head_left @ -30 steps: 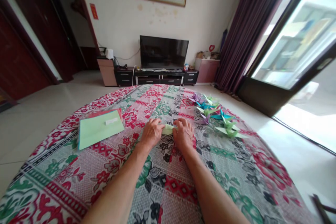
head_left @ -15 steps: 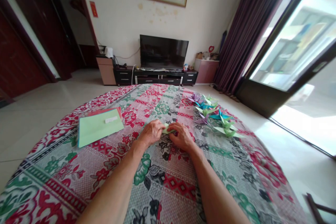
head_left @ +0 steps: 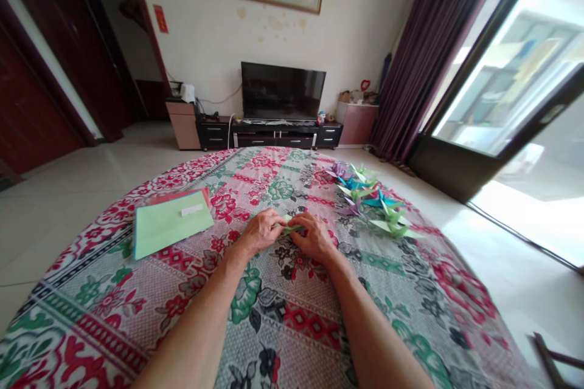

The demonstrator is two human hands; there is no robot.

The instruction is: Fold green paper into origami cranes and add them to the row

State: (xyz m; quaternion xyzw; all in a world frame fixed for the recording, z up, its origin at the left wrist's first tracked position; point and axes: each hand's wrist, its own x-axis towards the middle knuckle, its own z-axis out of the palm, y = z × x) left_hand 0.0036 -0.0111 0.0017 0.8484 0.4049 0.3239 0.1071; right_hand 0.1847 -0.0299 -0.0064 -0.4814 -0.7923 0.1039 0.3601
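A small folded piece of light green paper [head_left: 288, 226] rests on the floral tablecloth [head_left: 283, 316] between my hands. My left hand [head_left: 259, 232] pinches its left end with curled fingers. My right hand [head_left: 312, 236] pinches the right end, fingers closed over it. Most of the paper is hidden under my fingers.
A stack of coloured paper sheets [head_left: 171, 222], green on top, lies to the left. Several folded paper cranes [head_left: 369, 199] in green, blue and purple sit at the right. Beyond the round table stand a television [head_left: 283, 91] and a low cabinet [head_left: 274, 134]; a glass door is at the right.
My right hand has slid left, closing the gap to the left hand. More of the green paper is covered by fingers than a second ago.
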